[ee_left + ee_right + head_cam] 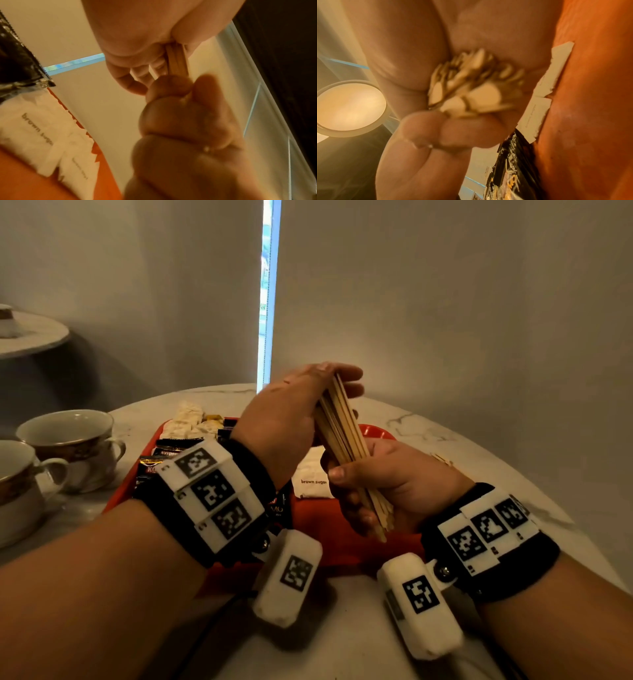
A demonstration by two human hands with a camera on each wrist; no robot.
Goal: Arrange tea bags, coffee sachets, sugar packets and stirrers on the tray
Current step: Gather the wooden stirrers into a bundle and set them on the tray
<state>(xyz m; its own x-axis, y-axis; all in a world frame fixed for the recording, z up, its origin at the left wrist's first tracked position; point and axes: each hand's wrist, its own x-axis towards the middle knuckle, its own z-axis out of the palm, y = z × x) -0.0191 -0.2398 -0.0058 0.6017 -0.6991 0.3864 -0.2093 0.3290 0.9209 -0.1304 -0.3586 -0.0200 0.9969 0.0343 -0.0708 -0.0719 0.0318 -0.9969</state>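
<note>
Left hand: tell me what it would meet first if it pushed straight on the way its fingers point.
The left hand points away, past the red tray's far edge. Beyond looks free until the grey wall, though depth is unclear.

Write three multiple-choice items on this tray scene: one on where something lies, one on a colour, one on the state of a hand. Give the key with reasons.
1. Where do the brown sugar packets lie?
A. on the tray
B. inside a cup
C. on the far side table

2. What colour is the tray?
A. blue
B. red
C. white

3. What is the right hand doing?
A. resting flat on the table
B. holding a cup handle
C. gripping the lower end of the stirrer bundle

Key:
1. A, the white packets sit on the tray surface between the two wrists.
2. B, its rim and floor show red in the head view.
3. C, its fingers curl round the wooden stirrers, while the left hand holds their upper end.
</note>
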